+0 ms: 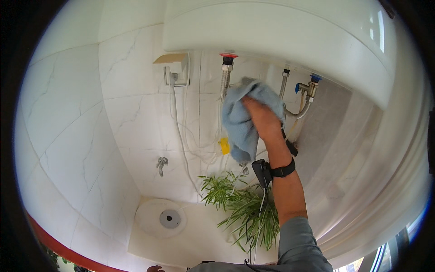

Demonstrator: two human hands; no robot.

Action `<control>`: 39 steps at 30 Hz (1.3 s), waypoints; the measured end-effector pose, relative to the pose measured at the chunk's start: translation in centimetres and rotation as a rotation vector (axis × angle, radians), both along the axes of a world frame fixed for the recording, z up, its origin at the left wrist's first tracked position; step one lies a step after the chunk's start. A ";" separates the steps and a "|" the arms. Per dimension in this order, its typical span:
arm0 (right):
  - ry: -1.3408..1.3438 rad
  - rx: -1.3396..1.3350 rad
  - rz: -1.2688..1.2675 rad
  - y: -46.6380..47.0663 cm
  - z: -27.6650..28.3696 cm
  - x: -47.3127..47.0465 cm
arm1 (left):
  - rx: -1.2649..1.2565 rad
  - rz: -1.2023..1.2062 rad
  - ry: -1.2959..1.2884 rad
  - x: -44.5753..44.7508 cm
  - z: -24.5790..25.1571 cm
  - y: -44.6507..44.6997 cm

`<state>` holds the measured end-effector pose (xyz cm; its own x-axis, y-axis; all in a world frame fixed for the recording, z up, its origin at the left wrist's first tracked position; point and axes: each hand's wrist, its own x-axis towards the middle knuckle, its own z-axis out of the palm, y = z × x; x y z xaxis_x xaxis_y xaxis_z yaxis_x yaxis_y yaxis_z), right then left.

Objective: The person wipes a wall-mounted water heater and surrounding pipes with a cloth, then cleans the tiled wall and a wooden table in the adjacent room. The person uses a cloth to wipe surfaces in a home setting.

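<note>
My right hand (260, 115) grips a light blue cloth (239, 125), bunched around the fingers and hanging down below them. The fingers themselves are hidden in the folds, and the hand is slightly blurred. Cloth and hand are under the white water heater (272, 30), in front of the tiled wall. Just left of the cloth's top runs a braided metal hose (225, 81) below a red ring. A second braided hose (283, 85) comes down to its right. Only a small part of my left hand (155, 268) shows at the bottom edge; its fingers cannot be made out clearly.
A covered wall socket (176, 69) with a plug and cables is at left. A valve with a blue handle (306, 89) is at right. Below are a wall tap (162, 166), spider plants (251, 207) and a round grey drain (170, 218). A pale curtain (384, 176) hangs at right.
</note>
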<state>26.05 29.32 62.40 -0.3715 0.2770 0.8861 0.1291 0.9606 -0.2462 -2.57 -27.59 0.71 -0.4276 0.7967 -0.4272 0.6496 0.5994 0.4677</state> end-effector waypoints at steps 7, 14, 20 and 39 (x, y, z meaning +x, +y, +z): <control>0.566 -0.946 0.608 -1.1 6.4 -2.0 | 0.165 0.102 -0.035 0.5 -0.2 -0.6; 0.446 -0.981 0.416 5.6 8.3 -8.4 | 0.530 -0.293 0.211 -0.1 -3.5 -1.5; 0.062 -0.792 0.184 11.3 7.7 -10.7 | 0.507 -0.249 -0.139 -1.5 -6.0 -2.0; -0.289 -0.377 -0.494 9.7 7.0 -10.3 | 0.288 -0.359 0.102 -2.5 -5.6 -1.5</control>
